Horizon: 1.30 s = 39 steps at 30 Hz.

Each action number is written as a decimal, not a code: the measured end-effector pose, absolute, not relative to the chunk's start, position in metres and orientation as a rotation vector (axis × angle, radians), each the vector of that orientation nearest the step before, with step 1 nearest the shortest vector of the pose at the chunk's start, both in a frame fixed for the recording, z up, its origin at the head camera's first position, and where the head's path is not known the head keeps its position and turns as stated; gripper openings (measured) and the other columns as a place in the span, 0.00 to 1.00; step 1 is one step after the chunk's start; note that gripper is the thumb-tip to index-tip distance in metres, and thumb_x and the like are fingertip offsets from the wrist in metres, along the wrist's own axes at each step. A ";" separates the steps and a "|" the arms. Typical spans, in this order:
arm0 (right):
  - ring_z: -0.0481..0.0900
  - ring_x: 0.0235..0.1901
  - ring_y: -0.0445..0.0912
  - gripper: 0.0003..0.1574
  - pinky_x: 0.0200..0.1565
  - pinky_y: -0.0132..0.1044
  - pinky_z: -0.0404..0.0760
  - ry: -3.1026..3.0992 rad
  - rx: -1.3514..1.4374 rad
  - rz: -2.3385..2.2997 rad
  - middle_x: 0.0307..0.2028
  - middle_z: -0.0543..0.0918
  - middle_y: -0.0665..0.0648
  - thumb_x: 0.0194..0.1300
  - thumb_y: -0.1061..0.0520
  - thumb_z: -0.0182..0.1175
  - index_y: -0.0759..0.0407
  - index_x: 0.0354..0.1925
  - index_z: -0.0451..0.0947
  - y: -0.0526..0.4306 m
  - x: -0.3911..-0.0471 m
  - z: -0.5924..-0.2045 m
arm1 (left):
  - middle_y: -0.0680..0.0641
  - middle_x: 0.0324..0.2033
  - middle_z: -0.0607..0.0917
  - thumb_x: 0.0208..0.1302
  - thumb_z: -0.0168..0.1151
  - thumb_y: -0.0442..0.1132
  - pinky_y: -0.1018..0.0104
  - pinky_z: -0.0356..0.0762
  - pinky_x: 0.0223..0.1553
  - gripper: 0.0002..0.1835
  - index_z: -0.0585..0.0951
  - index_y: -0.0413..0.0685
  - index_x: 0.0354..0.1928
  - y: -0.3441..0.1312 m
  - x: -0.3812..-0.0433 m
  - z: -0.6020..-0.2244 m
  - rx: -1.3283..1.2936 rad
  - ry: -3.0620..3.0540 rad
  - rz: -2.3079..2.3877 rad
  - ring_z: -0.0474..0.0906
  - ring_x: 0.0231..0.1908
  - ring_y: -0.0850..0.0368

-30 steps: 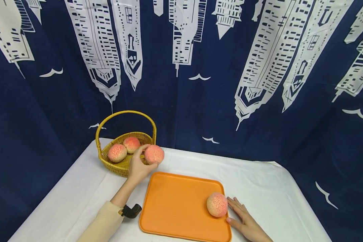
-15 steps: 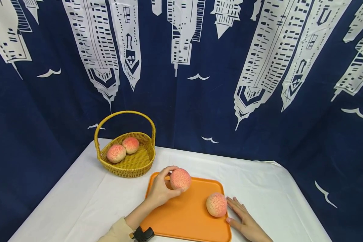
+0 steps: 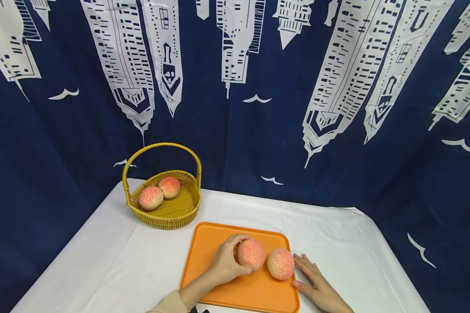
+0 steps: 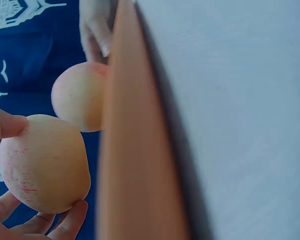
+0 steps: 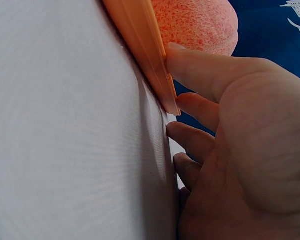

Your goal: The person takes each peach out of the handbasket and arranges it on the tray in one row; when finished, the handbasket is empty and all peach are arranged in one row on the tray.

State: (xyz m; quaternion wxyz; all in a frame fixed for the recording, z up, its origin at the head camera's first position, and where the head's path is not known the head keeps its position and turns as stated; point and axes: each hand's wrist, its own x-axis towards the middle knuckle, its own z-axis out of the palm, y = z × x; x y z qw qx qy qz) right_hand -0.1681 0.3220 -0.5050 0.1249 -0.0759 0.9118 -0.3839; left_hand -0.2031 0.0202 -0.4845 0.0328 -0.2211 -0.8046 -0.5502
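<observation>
My left hand point(image 3: 227, 263) holds a pink and cream peach point(image 3: 251, 254) over the orange tray point(image 3: 219, 289), thumb on one side and fingers on the other. In the left wrist view, this held peach point(image 4: 45, 165) appears just above the tray's rim level. Beside it, a second peach point(image 3: 280, 264) sits at the tray's right side. My right hand point(image 3: 317, 284) rests at the tray's right edge, its fingers fairly straight. The right wrist view shows the thumb and fingertips of that hand point(image 5: 230, 115) touching the tray's rim point(image 5: 145, 40).
A yellow wicker basket point(image 3: 166, 222) with a tall handle stands at the back left of the white table point(image 3: 102, 256). Inside it lie two more peaches, a front one point(image 3: 151, 198) and a rear one point(image 3: 169, 187). A dark blue curtain point(image 3: 235, 143) hangs behind the table.
My left hand has carried the peach from the basket's right side, rightward and toward me, to over the tray beside the other peach. My right hand has stayed at the tray's edge.
</observation>
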 end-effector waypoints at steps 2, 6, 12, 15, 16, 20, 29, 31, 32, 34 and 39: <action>0.34 0.76 0.48 0.44 0.71 0.65 0.29 2.647 -0.213 -1.125 0.76 0.54 0.57 0.66 0.43 0.60 0.49 0.74 0.58 0.322 -0.168 -0.505 | 0.50 0.52 0.80 0.38 0.77 0.37 0.65 0.78 0.46 0.37 0.76 0.52 0.57 0.022 -0.203 -0.487 -0.671 -2.505 -1.678 0.77 0.47 0.55; 0.33 0.74 0.39 0.44 0.71 0.62 0.28 2.622 -0.186 -1.146 0.77 0.53 0.57 0.65 0.43 0.61 0.48 0.74 0.58 0.323 -0.168 -0.504 | 0.50 0.54 0.80 0.39 0.77 0.37 0.59 0.78 0.50 0.37 0.76 0.52 0.58 0.025 -0.205 -0.493 -0.672 -2.524 -1.674 0.77 0.52 0.51; 0.35 0.76 0.59 0.44 0.71 0.65 0.29 2.641 -0.210 -1.113 0.76 0.53 0.58 0.65 0.43 0.61 0.49 0.74 0.58 0.323 -0.170 -0.504 | 0.47 0.54 0.79 0.41 0.77 0.34 0.63 0.79 0.47 0.36 0.76 0.50 0.58 0.026 -0.209 -0.502 -0.667 -2.499 -1.715 0.78 0.51 0.50; 0.35 0.76 0.62 0.44 0.70 0.67 0.29 2.644 -0.211 -1.103 0.76 0.54 0.59 0.66 0.43 0.60 0.50 0.74 0.57 0.323 -0.170 -0.503 | 0.47 0.54 0.80 0.41 0.77 0.33 0.68 0.79 0.45 0.36 0.76 0.49 0.58 0.026 -0.210 -0.504 -0.678 -2.480 -1.726 0.78 0.50 0.51; 0.35 0.76 0.62 0.44 0.70 0.67 0.29 2.645 -0.210 -1.100 0.76 0.54 0.59 0.66 0.42 0.60 0.50 0.75 0.57 0.323 -0.171 -0.503 | 0.47 0.54 0.80 0.41 0.76 0.33 0.69 0.79 0.45 0.36 0.76 0.49 0.58 0.026 -0.210 -0.505 -0.685 -2.474 -1.724 0.78 0.49 0.52; 0.36 0.76 0.63 0.45 0.69 0.68 0.30 2.652 -0.211 -1.096 0.76 0.53 0.60 0.66 0.42 0.60 0.49 0.75 0.57 0.323 -0.171 -0.503 | 0.48 0.53 0.80 0.41 0.76 0.34 0.70 0.79 0.46 0.36 0.76 0.49 0.58 0.026 -0.210 -0.507 -0.703 -2.468 -1.690 0.77 0.49 0.55; 0.31 0.71 0.27 0.45 0.73 0.51 0.23 2.615 -0.210 -1.158 0.77 0.52 0.58 0.65 0.44 0.62 0.49 0.75 0.57 0.322 -0.169 -0.505 | 0.50 0.58 0.77 0.41 0.77 0.37 0.49 0.75 0.55 0.38 0.76 0.51 0.60 0.026 -0.207 -0.506 -0.716 -2.544 -1.606 0.75 0.56 0.48; 0.31 0.64 0.14 0.45 0.71 0.31 0.22 2.611 -0.214 -1.175 0.77 0.52 0.59 0.65 0.44 0.62 0.49 0.74 0.57 0.322 -0.168 -0.505 | 0.49 0.59 0.77 0.42 0.77 0.38 0.45 0.73 0.56 0.38 0.76 0.51 0.61 0.026 -0.206 -0.506 -0.725 -2.549 -1.609 0.74 0.58 0.46; 0.32 0.61 0.10 0.45 0.67 0.22 0.22 2.612 -0.218 -1.180 0.77 0.52 0.59 0.65 0.44 0.62 0.49 0.74 0.58 0.322 -0.168 -0.504 | 0.49 0.59 0.77 0.42 0.77 0.38 0.43 0.73 0.56 0.39 0.75 0.51 0.62 0.026 -0.206 -0.506 -0.729 -2.552 -1.607 0.73 0.58 0.46; 0.32 0.59 0.07 0.45 0.57 0.10 0.25 2.626 -0.232 -1.177 0.76 0.53 0.60 0.65 0.44 0.62 0.50 0.74 0.58 0.322 -0.167 -0.504 | 0.48 0.60 0.76 0.43 0.77 0.39 0.41 0.71 0.57 0.39 0.75 0.51 0.62 0.026 -0.206 -0.505 -0.737 -2.559 -1.605 0.72 0.59 0.45; 0.32 0.58 0.07 0.45 0.66 0.18 0.24 2.634 -0.221 -1.153 0.76 0.53 0.59 0.65 0.43 0.61 0.50 0.74 0.58 0.321 -0.168 -0.504 | 0.48 0.61 0.76 0.45 0.78 0.40 0.39 0.70 0.59 0.39 0.74 0.50 0.63 0.026 -0.205 -0.504 -0.755 -2.580 -1.590 0.71 0.62 0.44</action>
